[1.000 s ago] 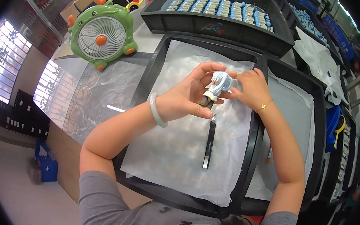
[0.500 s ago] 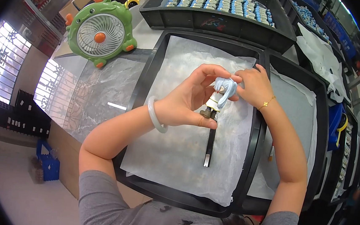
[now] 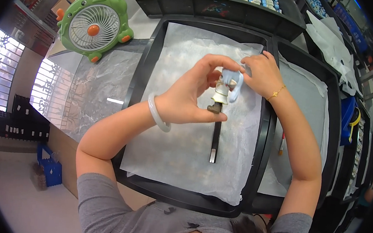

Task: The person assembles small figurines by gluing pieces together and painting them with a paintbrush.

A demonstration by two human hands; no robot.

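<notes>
A small figurine (image 3: 222,91) with light blue hair, a white outfit and brown boots is upright in my left hand (image 3: 188,90). The thumb supports its boots from below while the fingers arch over its head. Just right of the hair is my right hand (image 3: 264,76), thumb and index finger apart; whether a fingertip touches the hair I cannot tell. Below the figurine a slim black stick (image 3: 215,140) with a silvery end lies on white paper (image 3: 170,159), which lines a black tray (image 3: 148,76).
A green fan (image 3: 95,26) stands at the far left on a grey marbled surface (image 3: 106,79). Beyond the tray is a black crate (image 3: 221,9) with rows of blue-haired figurines. To the right, another paper-lined tray (image 3: 332,128) holds a thin brush (image 3: 281,143).
The figurine has turned in my left hand, its hair now hanging on the right. My right hand has drawn slightly away from its head. The whole view has shifted a little.
</notes>
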